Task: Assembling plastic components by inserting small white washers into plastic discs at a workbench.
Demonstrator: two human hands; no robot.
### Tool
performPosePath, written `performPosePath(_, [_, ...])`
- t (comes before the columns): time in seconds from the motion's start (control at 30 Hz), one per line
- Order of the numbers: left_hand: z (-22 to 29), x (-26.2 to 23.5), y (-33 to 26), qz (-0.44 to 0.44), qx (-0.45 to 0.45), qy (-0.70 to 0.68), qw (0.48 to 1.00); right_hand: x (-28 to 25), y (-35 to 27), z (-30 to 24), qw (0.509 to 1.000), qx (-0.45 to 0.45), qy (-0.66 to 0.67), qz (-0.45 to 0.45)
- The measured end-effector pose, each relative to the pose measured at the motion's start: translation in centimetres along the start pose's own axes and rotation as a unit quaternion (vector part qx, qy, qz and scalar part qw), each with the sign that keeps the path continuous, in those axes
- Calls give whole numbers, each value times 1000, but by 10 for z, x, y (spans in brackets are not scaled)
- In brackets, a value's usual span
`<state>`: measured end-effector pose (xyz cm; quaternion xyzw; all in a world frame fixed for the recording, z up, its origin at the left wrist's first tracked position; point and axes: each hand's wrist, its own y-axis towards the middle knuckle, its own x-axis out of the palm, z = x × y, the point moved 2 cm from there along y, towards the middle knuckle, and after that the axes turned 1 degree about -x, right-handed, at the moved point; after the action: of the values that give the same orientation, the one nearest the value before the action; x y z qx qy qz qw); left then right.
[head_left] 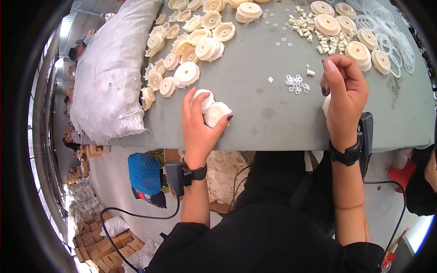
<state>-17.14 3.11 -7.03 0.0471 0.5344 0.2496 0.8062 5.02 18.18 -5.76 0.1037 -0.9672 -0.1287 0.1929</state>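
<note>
My left hand curves over the near edge of the table, its thumb and fingers closed around a round white plastic disc. Touching that disc is a second white disc, under my fingers; whether the two are joined I cannot tell. My right hand is raised over the table, thumb and fingertips pinched together; anything between them is hidden. A pale round piece shows partly from behind this hand. Just left of it lie a small pile of white washers and a cream plug.
Many cream discs cover the table's far left, beside a large white woven sack. Cream plugs, larger discs, clear rings and small springs lie far right. A box of pale parts stands below the table edge.
</note>
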Motion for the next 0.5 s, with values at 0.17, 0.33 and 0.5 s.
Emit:
performPosePath(0.17, [7,-17,-2,-79,-35,33,996,-2,0,2,1000,-10,-3,5])
performPosePath(0.33, [13,-69,-27,-293,-102,146,939,-2,-1,2,1000,-10,-8,8])
performPosePath(0.5, [13,-95,-36,-395,-90,199,892,-3,0,2,1000,-11,-1,3])
